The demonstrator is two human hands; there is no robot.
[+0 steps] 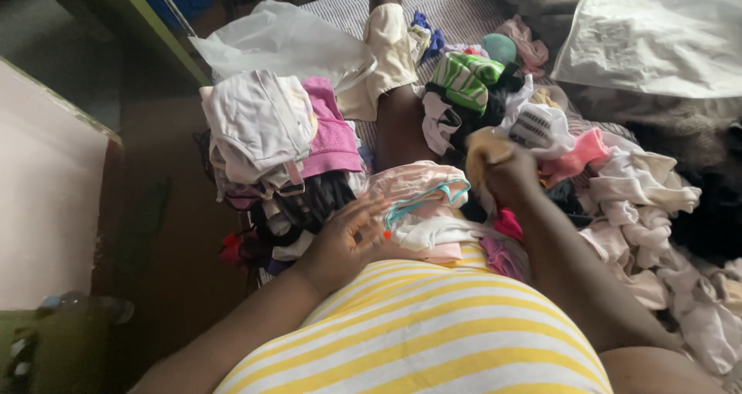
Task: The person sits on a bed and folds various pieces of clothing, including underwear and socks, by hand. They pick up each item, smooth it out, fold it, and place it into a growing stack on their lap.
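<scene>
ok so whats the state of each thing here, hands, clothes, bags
left hand: flat, fingers spread, resting on the folded pale pink garment
right hand: closed around a yellowish cloth
folded stack: piled, white on top, bright pink beside it
loose clothes heap: unfolded, crumpled
green striped garment: bunched up
clear plastic bag: lying crumpled
white bag: lying flat
</scene>
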